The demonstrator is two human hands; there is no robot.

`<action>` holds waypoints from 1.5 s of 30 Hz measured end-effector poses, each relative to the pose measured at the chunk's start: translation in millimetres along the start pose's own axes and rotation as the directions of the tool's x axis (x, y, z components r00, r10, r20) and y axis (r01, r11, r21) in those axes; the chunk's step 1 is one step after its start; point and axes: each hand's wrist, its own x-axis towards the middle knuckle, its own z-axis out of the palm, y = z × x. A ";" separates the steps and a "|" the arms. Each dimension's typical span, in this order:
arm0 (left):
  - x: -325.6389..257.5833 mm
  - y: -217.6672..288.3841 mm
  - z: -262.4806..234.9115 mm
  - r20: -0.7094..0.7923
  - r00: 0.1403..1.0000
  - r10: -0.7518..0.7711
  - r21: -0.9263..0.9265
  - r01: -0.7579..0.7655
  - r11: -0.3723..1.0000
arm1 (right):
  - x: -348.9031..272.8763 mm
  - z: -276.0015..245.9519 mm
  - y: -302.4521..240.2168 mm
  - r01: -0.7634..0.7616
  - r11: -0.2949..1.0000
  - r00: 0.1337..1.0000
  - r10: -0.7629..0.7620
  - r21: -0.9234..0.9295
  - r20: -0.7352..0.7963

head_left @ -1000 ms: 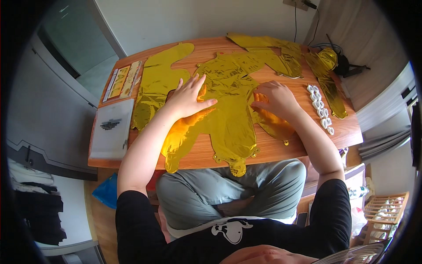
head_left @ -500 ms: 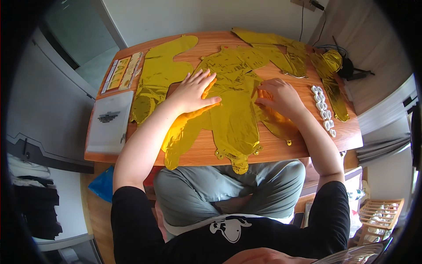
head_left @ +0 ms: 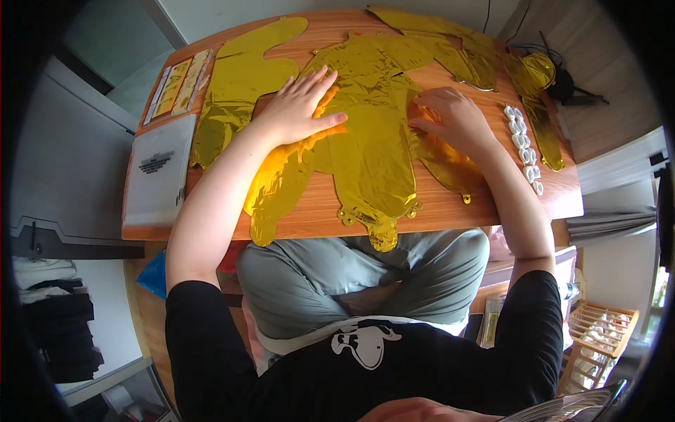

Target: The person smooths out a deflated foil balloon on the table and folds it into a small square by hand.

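- While both palms lie flat, the wooden table fills the upper middle of the frame, its near edge curving above the person's grey-clad lap.
- Central gold foil balloon: deflated, flat on the table, running from upper centre down to the near edge, where its tabbed end overhangs slightly.
- Second gold foil balloon: flat, upper left of centre, just beside the central one.
- Further gold foil shapes lie along the far edge, upper right, partly overlapping.
- White sheet pack: left end of the table, a dark mark on its face.
- Left hand: fingers spread apart, pressed flat on the central balloon's upper left part; nothing clamped.
- Right hand: fingers loosely together and slightly curled, resting on foil at the balloon's right edge; pinch or plain press, cannot tell.
- Strip of gold stickers: upper left, above the white pack.
- Row of small white clips: right of the right hand, near but apart.
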 end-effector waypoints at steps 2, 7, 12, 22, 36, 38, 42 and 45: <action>-0.7 0.5 -1.0 -0.027 0.999 0.022 -0.065 -0.023 0.998 | 0.0 -0.2 0.8 -0.026 1.000 0.999 0.026 -0.004 0.034; -0.3 1.1 -0.2 -0.003 1.000 0.026 0.003 -0.026 1.000 | -1.7 2.8 2.8 -0.005 1.000 1.000 0.005 -0.031 0.002; -0.9 -2.6 -1.0 -0.021 0.999 0.043 -0.110 -0.045 0.993 | -1.7 1.2 -0.7 0.006 1.000 1.000 -0.007 -0.026 -0.003; -0.3 -7.5 -3.3 -0.020 0.999 0.043 -0.246 -0.047 0.968 | -1.2 8.1 8.4 0.083 0.996 0.995 -0.084 -0.016 -0.061; -1.6 1.3 -5.8 0.060 0.998 0.033 0.020 -0.034 0.999 | 1.5 2.9 4.5 0.075 0.997 0.997 -0.075 0.000 -0.024; -1.1 4.2 -8.7 0.062 0.998 0.032 0.025 -0.033 0.999 | 1.3 1.9 6.3 0.073 0.997 0.997 -0.073 0.005 -0.028; -2.0 6.3 -9.4 0.071 0.997 0.024 0.019 -0.025 0.999 | 2.1 3.9 12.8 0.014 0.976 0.999 -0.004 0.218 -0.048; -3.7 5.6 -9.8 0.062 0.998 0.020 0.005 -0.020 1.000 | 5.4 3.5 14.4 -0.009 0.960 1.000 0.014 0.280 -0.015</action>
